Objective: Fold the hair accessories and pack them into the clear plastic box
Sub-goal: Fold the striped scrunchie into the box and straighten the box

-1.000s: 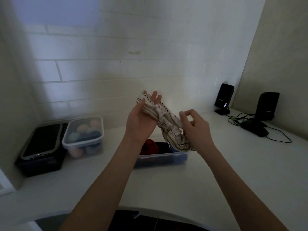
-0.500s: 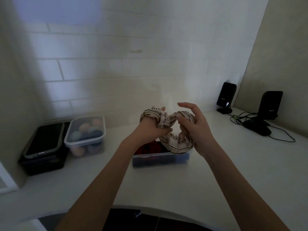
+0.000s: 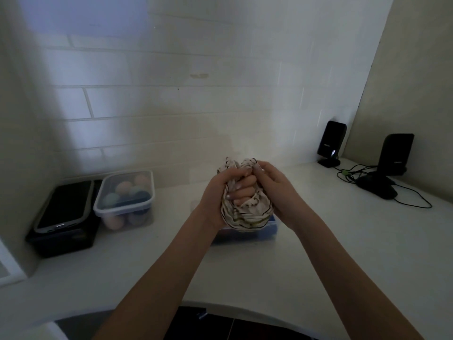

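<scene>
I see both hands squeezing the scrunchie (image 3: 247, 214) between them. My left hand (image 3: 215, 192) and right hand (image 3: 274, 187) curl tight around it, above the box (image 3: 269, 230).

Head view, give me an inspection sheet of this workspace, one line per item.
Surface: white counter, dim light.
Job's things: striped scrunchie bunched between both hands above the clear box; box contents hidden.
Clutter: lidded tub of coloured balls; phone on a black box; two speakers.
Hands: left hand and right hand both grip the scrunchie, fingers curled.
Cables: loose black wires by the right speaker.
Surroundings: white tiled wall.
</scene>
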